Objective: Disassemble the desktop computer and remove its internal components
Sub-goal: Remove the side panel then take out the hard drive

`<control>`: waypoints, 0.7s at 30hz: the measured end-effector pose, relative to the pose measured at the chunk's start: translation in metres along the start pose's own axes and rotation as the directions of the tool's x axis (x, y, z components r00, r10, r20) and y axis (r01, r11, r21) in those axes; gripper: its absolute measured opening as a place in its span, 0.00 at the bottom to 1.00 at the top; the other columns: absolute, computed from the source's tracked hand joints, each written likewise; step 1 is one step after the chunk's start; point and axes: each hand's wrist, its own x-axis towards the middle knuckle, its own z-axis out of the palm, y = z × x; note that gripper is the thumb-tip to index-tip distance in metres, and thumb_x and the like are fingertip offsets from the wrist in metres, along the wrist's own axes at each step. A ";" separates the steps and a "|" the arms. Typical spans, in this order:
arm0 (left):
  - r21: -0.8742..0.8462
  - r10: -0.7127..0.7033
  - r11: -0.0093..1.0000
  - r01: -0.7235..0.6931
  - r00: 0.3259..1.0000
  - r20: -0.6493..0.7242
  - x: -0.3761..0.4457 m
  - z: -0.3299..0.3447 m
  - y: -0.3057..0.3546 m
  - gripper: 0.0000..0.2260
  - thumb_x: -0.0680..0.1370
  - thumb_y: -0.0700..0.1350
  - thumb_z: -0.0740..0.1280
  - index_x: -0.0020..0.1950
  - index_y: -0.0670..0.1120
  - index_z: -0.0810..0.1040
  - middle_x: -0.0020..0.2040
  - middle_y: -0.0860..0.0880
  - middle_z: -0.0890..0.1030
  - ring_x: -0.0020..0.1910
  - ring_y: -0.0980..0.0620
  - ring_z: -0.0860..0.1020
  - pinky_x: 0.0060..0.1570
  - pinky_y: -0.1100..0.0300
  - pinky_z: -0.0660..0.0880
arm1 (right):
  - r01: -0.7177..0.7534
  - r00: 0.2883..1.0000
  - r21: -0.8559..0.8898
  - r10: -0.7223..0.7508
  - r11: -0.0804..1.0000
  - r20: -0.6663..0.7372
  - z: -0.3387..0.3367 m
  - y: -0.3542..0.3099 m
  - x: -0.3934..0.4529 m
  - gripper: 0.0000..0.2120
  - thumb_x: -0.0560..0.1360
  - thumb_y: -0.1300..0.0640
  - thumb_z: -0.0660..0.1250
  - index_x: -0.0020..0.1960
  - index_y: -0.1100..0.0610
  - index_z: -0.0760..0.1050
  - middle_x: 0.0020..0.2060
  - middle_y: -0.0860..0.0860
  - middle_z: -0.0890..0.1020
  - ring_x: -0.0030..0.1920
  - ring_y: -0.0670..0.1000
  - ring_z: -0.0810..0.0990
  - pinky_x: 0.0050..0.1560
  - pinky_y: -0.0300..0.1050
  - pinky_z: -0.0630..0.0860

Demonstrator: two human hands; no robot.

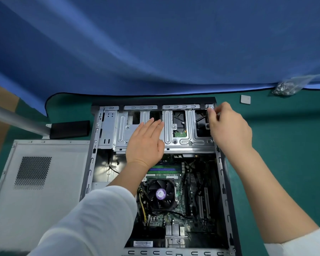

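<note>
An open desktop computer case [92,145] lies on its side on the green mat. A silver drive cage [175,126] spans its far end. Below it sit the motherboard [183,215] and a black CPU fan [162,194] with a purple sticker. My left hand [146,141] rests flat, fingers straight, on the drive cage. My right hand [227,126] is at the cage's far right corner, thumb and fingers pinching a small metal tab [210,107] there. What exactly it pinches is partly hidden.
The removed grey side panel [37,182] lies left of the case. A black block [70,129] sits behind it. A small white square [245,99] and a clear bag of screws [288,87] lie far right. Blue cloth [155,43] hangs behind.
</note>
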 end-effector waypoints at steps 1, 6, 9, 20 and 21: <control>0.000 0.004 1.000 -0.004 1.000 -0.007 0.001 0.000 0.000 0.27 0.74 0.48 0.47 0.69 0.42 0.72 0.67 0.46 0.75 0.69 0.48 0.70 0.71 0.49 0.63 | -0.001 1.000 0.041 0.002 0.999 -0.030 0.003 0.002 0.000 0.11 0.80 0.48 0.54 0.54 0.54 0.68 0.43 0.54 0.81 0.39 0.57 0.72 0.37 0.47 0.65; -0.032 0.038 0.999 -0.043 0.992 -0.124 0.001 0.004 -0.001 0.24 0.73 0.44 0.52 0.63 0.39 0.77 0.62 0.44 0.79 0.63 0.45 0.75 0.63 0.45 0.72 | 0.005 0.986 0.378 0.058 0.926 -0.157 0.024 0.012 -0.008 0.05 0.79 0.54 0.58 0.53 0.54 0.68 0.45 0.49 0.79 0.44 0.54 0.77 0.40 0.48 0.70; -0.036 0.052 0.998 -0.059 0.983 -0.177 0.001 0.009 -0.002 0.23 0.73 0.44 0.53 0.63 0.39 0.78 0.61 0.44 0.79 0.63 0.45 0.76 0.63 0.45 0.72 | 0.054 0.975 0.529 0.069 0.847 -0.210 0.038 0.016 -0.013 0.03 0.80 0.54 0.58 0.50 0.52 0.68 0.46 0.48 0.77 0.45 0.50 0.75 0.44 0.48 0.71; -0.092 0.035 0.993 -0.071 0.935 -0.352 0.000 0.019 -0.003 0.20 0.74 0.42 0.56 0.60 0.42 0.80 0.61 0.47 0.80 0.61 0.49 0.78 0.62 0.52 0.72 | 0.047 0.990 0.543 0.032 0.839 -0.135 0.039 0.025 -0.009 0.08 0.80 0.52 0.58 0.50 0.56 0.71 0.38 0.49 0.80 0.40 0.55 0.77 0.42 0.51 0.73; -0.116 0.011 0.992 -0.054 0.939 -0.342 0.000 0.018 -0.003 0.20 0.75 0.43 0.55 0.63 0.43 0.78 0.63 0.48 0.78 0.61 0.50 0.77 0.61 0.54 0.73 | 0.040 0.995 0.547 0.019 0.836 -0.103 0.036 0.027 -0.008 0.08 0.80 0.52 0.58 0.50 0.55 0.71 0.37 0.47 0.79 0.39 0.53 0.77 0.40 0.49 0.72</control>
